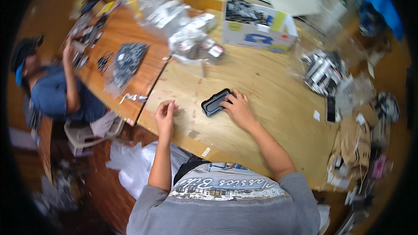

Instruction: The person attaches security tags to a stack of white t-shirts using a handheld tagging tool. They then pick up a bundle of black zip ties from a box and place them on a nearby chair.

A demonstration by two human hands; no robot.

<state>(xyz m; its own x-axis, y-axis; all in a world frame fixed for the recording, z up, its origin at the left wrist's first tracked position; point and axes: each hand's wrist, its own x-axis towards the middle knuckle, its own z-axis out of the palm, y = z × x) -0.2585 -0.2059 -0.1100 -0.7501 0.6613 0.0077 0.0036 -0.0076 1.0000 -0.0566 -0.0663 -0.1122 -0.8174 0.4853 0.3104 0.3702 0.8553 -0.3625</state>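
Observation:
A shallow black plastic case [215, 103] with a raised inner rim and rounded corners lies on the wooden table, tilted slightly from the horizontal in the picture. My right hand [238, 109] grips its right end, with the fingers over the edge and into the inside. To the left of the case and apart from it, my left hand [164, 116] hovers over the table's near edge. Its fingers are curled in a pinch; whatever they hold, if anything, is too small to make out.
Across the table stands a white box [259, 37] of black parts, beside crumpled plastic bags [187, 35]. On the right lie a bag of black and silver pieces [324, 72], a phone [331, 109] and a tan bag [350, 143]. Another person [54, 87] sits at the left by a bag of dark parts [127, 63].

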